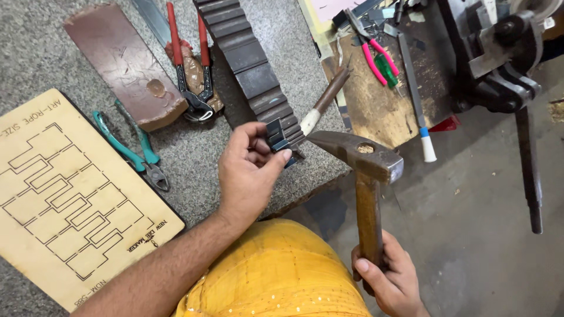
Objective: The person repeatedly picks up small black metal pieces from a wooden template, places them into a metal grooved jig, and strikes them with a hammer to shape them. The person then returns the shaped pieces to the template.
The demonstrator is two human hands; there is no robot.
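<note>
**Hammer raised beside a small bent metal piece at the bench edge**

While my left hand (pixel 249 170) pinches a small dark bent metal piece (pixel 276 138) between thumb and fingertips, my right hand (pixel 390 276) is closed around the wooden handle of a hammer (pixel 367 176). Its steel head sits level, with the narrow end pointing at the metal piece and just short of it. The piece is held against the near end of a long stepped steel strip (pixel 252 64), which runs diagonally up the stone bench (pixel 35 53).

All of this sits right at the bench's front edge; the hammer handle and my right hand hang over the open grey floor (pixel 470 235), where there is free room to swing. To the left, room is tighter: green-handled pliers (pixel 132 147) lie just beside a wooden board with cut zigzag outlines (pixel 59 194), and red-handled cutters (pixel 191 64) rest against a brown stone block (pixel 126 61). Behind the strip, a wooden-handled tool (pixel 326 100) leans toward my fingers. Farther right, a worn wooden board (pixel 376 111) carries pink-handled pliers (pixel 376 56) and a long file (pixel 414 88), with a dark bench vice (pixel 499 53) at its far edge, its bar hanging down over the floor.
</note>
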